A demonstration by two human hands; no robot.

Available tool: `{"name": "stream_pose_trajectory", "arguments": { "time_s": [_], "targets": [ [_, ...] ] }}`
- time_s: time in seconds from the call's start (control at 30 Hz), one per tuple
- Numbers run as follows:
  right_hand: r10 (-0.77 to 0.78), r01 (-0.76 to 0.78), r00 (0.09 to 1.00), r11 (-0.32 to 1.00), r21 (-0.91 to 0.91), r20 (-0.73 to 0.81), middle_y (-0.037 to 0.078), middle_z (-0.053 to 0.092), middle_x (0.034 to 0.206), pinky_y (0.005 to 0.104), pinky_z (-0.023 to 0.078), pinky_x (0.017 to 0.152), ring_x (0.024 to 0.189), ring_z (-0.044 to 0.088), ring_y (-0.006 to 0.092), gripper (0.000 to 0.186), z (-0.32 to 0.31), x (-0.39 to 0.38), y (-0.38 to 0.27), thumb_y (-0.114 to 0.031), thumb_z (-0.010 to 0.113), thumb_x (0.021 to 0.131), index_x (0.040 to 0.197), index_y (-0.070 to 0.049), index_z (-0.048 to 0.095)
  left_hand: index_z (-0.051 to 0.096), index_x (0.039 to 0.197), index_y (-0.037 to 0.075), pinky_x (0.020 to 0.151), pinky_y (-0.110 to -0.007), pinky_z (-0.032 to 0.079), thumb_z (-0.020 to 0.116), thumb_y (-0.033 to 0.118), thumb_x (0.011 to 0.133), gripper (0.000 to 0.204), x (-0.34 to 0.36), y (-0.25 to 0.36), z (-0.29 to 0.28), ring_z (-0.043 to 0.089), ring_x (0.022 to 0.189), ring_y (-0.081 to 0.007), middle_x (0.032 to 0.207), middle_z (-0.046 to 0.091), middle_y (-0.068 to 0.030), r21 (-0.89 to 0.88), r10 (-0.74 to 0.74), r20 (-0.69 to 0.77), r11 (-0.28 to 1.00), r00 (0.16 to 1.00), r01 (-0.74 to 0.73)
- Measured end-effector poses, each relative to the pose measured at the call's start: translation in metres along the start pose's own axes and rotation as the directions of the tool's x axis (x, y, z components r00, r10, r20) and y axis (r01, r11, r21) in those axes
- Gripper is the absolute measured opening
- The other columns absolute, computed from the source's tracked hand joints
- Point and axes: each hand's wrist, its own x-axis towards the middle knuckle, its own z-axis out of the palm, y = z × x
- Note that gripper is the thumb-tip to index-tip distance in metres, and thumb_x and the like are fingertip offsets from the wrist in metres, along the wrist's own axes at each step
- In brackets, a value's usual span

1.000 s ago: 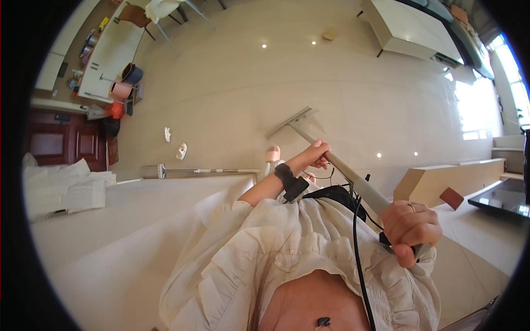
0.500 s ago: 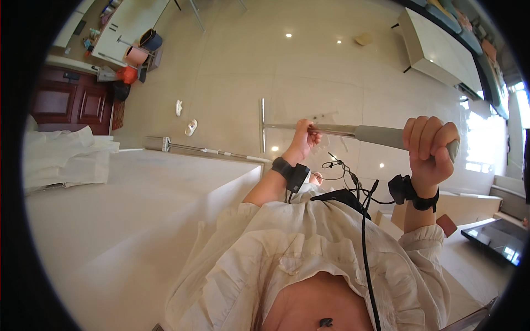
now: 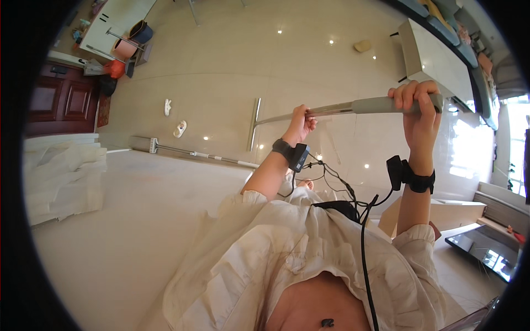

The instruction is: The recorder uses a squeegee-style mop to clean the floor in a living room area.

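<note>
Evidently gripping squeegee (image 3: 338,108), likely light and stiff, by shaft (image 3: 326,110) in left hand (image 3: 301,125) and, right of that, grey sleeve (image 3: 372,105) in right hand (image 3: 419,105) (probably surest).

Pole (image 3: 338,109) partly hidden, cabinet (image 3: 117,25) cut off

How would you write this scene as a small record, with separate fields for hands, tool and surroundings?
Left hand: closed around the thin pole
Right hand: closed around the thick grey grip, near its end
Tool: long-handled, with a narrow bar-shaped head
Wrists: black band on each
Floor: white shoes, left of the head
Upper left: pink bucket beside dark blue bucket
Left edge: dark red door
</note>
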Motion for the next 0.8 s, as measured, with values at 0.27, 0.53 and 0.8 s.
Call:
{"name": "stream_pose_trajectory", "arguments": {
  "time_s": [0.27,0.53,0.8],
  "targets": [
    [0.064,-0.081,0.987,0.990,-0.114,-0.147,0.004,0.041,0.068,0.0399,0.042,0.079,0.067,0.044,0.0172,0.010,-0.033,0.012,-0.012,-0.017,0.045,0.095,0.097,-0.008,0.039,0.042,0.073,0.014,0.043,-0.025,0.039,0.050,0.026,0.081,0.017,0.028,-0.013,0.039,0.047,0.047,-0.0111,0.055,0.042,0.0006,0.056,-0.076,-0.044,0.995,0.996,0.079],
    [0.032,-0.128,0.923,0.965,-0.230,-0.383,0.003,0.037,0.066,0.0389,0.041,0.079,0.066,0.041,0.0166,0.008,-0.057,-0.015,-0.058,-0.014,0.043,0.094,0.097,-0.009,0.038,0.042,0.074,0.015,0.045,-0.023,0.039,0.048,0.032,0.084,0.021,0.036,-0.054,0.093,0.048,0.051,-0.0091,0.059,0.044,0.0025,0.204,-0.292,0.125,0.943,0.948,0.263],
    [-0.053,-0.096,0.818,0.969,-0.226,-0.573,0.002,0.035,0.064,0.0368,0.040,0.077,0.064,0.038,0.0149,0.003,-0.067,-0.071,-0.101,-0.010,0.043,0.092,0.092,-0.007,0.044,0.041,0.093,0.015,0.048,-0.024,0.040,0.053,0.035,0.083,0.025,-0.006,-0.081,0.126,0.058,0.059,-0.0121,0.064,0.044,0.0034,0.454,-0.438,0.090,0.818,0.895,0.354]
  ]
}}
